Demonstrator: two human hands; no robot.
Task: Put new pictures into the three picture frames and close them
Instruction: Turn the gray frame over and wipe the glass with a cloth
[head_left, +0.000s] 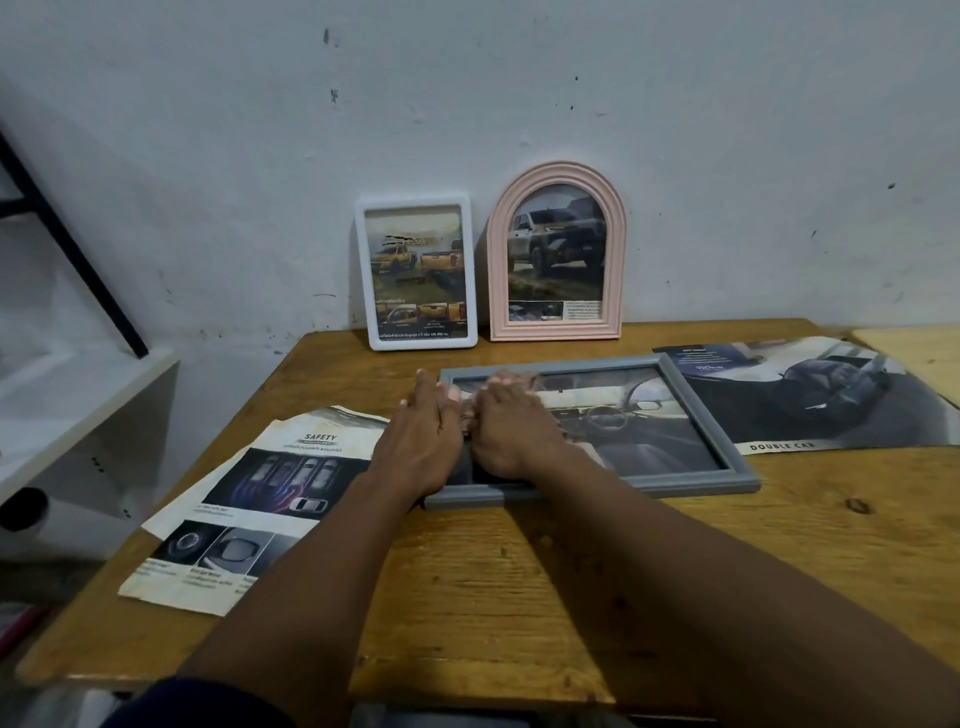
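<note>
While grey frame (597, 364) lies face up on worktop (831, 525), left grip (423, 431) flat-fingered at its left rail, right grip (511, 426) bent on the glass, clasp unclear, likely best to lift by rails, level, fingers off glass.

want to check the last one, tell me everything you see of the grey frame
The grey frame is rectangular with a plain rim that looks like plastic. It lies flat, face up and landscape on the wooden table, showing a car-interior picture with a steering wheel. The left hand lies along its left rim; the right hand rests on its left part.
</note>
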